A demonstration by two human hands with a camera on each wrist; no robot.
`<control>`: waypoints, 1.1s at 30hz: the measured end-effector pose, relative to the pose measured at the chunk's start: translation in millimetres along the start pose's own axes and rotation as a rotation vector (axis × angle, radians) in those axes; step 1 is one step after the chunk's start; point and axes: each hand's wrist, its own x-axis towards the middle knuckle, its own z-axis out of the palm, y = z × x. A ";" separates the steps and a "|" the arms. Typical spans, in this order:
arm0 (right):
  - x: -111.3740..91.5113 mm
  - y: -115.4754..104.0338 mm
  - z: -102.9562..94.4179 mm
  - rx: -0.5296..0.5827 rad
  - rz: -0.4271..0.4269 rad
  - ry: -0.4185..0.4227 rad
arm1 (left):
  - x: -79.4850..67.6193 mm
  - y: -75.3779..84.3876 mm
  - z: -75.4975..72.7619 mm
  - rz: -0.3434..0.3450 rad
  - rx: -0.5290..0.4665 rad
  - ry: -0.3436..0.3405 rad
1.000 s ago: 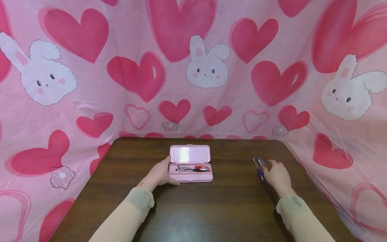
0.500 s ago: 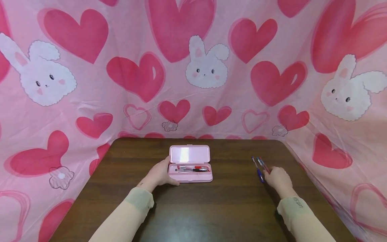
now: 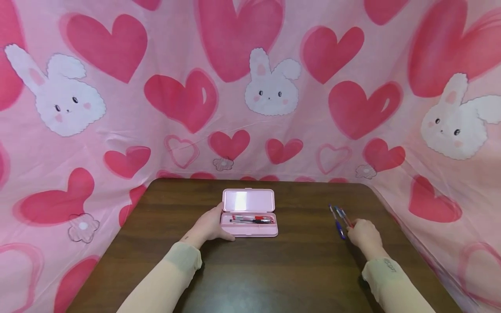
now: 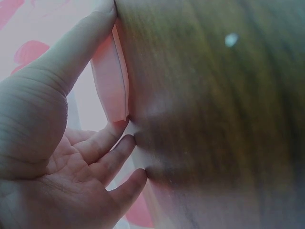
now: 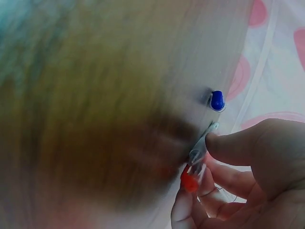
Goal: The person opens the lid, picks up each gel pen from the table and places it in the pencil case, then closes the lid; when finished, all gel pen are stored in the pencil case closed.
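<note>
A pink pencil case (image 3: pixel 250 233) lies with its lid raised, several red- and black-trimmed pens (image 3: pixel 254 220) inside. My left hand (image 3: pixel 209 225) holds its left end, thumb along the front and fingers around the side and back; the left wrist view shows the case (image 4: pixel 110 78) between thumb and fingers. On the right, my right hand (image 3: pixel 365 237) pinches a clear-barrelled pen with a red end (image 5: pixel 189 183) between thumb and fingers. Just left of it lies a blue pen (image 3: pixel 339 228), apart from the fingers; its blue end (image 5: pixel 218 100) shows in the right wrist view.
The dark wooden table (image 3: pixel 274 274) carries the case and pens. A pink cloth (image 3: pixel 274 126) printed with hearts and rabbits hangs around its back and sides.
My right hand has drawn back slightly toward me, its fingers closing on the red-ended pen. My left hand stays at the pencil case. The head view has shifted a little.
</note>
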 end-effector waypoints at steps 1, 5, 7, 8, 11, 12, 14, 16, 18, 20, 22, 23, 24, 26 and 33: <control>-0.2 0.9 0.5 0.004 0.002 0.008 | 0.1 0.4 0.4 0.002 0.000 0.000; -0.8 3.1 1.8 0.017 0.006 0.034 | 1.2 1.3 2.1 0.004 0.005 0.006; -0.9 2.9 1.5 0.031 0.018 0.035 | 2.2 0.6 3.0 -0.001 0.006 0.006; -1.3 1.8 1.2 0.039 0.026 0.029 | 2.2 -0.3 3.1 -0.002 0.009 0.008; -1.2 -1.5 2.1 0.059 0.049 0.026 | 1.7 -3.0 2.4 -0.002 0.010 0.009; -1.2 -2.6 2.3 0.065 0.056 0.025 | 1.6 -3.8 2.3 -0.002 0.009 0.008; -1.0 -5.2 3.0 0.071 0.063 0.038 | 1.4 -4.6 2.1 0.000 0.005 0.004; -0.9 -7.5 3.2 0.077 0.054 0.061 | 2.4 -3.7 2.6 0.002 -0.001 0.001; -1.0 -11.6 3.1 0.080 0.028 0.095 | 3.4 -2.5 3.2 0.001 -0.010 -0.003; -1.1 -17.9 4.7 0.088 -0.010 0.133 | 3.3 -2.1 2.8 -0.004 -0.012 -0.004; -0.8 -24.0 7.1 0.097 -0.053 0.165 | 3.1 -1.5 2.4 -0.011 -0.016 -0.007; -0.5 -27.0 8.9 0.101 -0.073 0.180 | 3.1 -1.2 2.3 -0.014 -0.016 -0.008; -0.1 -29.8 11.0 0.105 -0.094 0.194 | 2.9 -1.0 2.3 -0.016 -0.016 -0.010; 0.9 -35.8 14.8 0.113 -0.131 0.214 | 2.7 -0.9 2.3 -0.020 -0.016 -0.009; 3.8 -61.1 24.5 0.132 -0.215 0.225 | 2.1 -0.8 2.9 -0.019 -0.016 -0.010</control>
